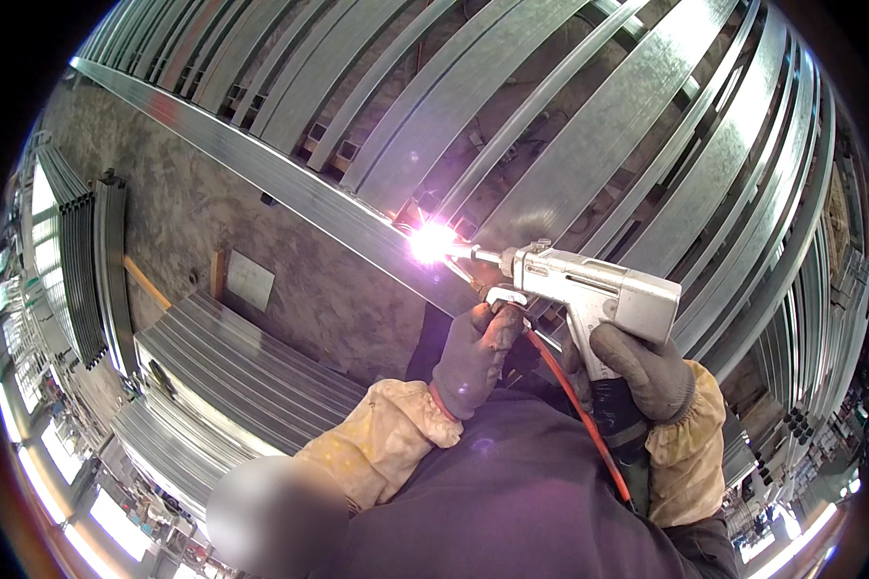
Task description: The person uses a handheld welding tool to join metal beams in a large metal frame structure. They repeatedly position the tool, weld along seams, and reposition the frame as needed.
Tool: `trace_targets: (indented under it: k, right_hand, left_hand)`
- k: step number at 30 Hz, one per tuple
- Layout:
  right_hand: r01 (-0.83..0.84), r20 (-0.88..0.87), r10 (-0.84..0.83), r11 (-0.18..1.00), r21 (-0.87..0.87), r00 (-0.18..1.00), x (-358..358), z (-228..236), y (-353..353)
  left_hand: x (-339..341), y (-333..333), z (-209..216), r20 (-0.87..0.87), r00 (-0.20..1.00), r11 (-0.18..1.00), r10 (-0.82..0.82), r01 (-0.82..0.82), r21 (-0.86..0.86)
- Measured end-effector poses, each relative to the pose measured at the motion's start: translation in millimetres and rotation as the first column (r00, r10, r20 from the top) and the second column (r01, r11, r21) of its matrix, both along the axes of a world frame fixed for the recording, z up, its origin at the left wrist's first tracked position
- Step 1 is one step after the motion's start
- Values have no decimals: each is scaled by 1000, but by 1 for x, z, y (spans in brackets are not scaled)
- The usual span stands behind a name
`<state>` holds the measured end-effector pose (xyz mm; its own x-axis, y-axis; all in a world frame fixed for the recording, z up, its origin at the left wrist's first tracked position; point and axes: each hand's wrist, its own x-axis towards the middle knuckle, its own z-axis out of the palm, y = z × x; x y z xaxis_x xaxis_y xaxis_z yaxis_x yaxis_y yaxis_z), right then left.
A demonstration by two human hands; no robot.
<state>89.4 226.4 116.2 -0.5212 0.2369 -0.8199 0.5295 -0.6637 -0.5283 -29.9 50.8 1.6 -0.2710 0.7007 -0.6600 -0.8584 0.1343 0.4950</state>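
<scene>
Torch (594, 288), one, right hand (650, 374) round its grip (585, 340), left hand (473, 357) holding one silver fitting (505, 296), one orange hose (572, 393)

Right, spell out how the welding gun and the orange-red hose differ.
The welding gun is silver and boxy; the orange-red hose is slim and curved. The gun is in the right hand's grip, pointing at the bright glow, while the hose trails down past the dark clothing. Both come close to the left hand's grip.
</scene>
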Motion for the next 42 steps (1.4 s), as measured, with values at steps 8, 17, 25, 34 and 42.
trace_targets:
  k: [8, 17, 25, 34, 42]
  right_hand:
    - [8, -10, -8, 1000, -10, 1000, 1, 0, 0]
    - [-13, -22, 13, 1000, -14, 1000, 0, 3, 2]
    - [-33, -13, 33, 997, -77, 999, -7, 16, 6]
    - [127, -66, -115, 967, 222, 991, -16, 58, -20]
    - [420, -319, -390, 907, 30, 864, 8, 79, -54]
  left_hand:
    - [0, 0, 1, 48, 998, 999, 37, -36, -13]
    - [-2, -2, -1, 101, 995, 1000, 7, -8, 10]
    - [-5, 7, 16, 2, 998, 997, -65, 65, -51]
    - [-17, 5, 31, -45, 981, 973, -188, 192, 127]
    - [-51, 10, 84, -43, 997, 946, -60, 71, 316]
